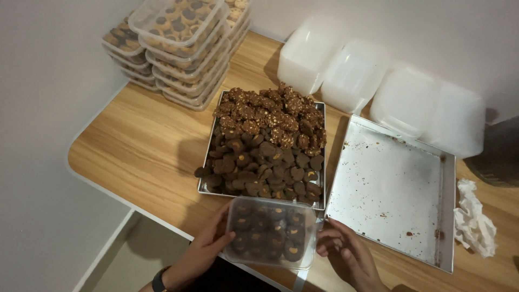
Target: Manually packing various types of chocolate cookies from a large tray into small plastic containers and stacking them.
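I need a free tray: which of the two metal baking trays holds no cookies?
The square silver metal tray by the right hand, only crumbs in it. The other metal tray is heaped with dark chocolate cookies.

Single head cam, looking steeply down and fwd over light wooden tabletop (pixel 140 146), close range. Square metal tray heaped w/ dark cookies (pixel 207 186) mid-frame, white wall (pixel 411 32) at top, hands at bottom edge.

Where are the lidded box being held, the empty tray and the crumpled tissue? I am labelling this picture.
lidded box (pixel 270 231), head view, middle of its clear lid
empty tray (pixel 390 184), head view, bare floor
crumpled tissue (pixel 474 221), head view, its middle
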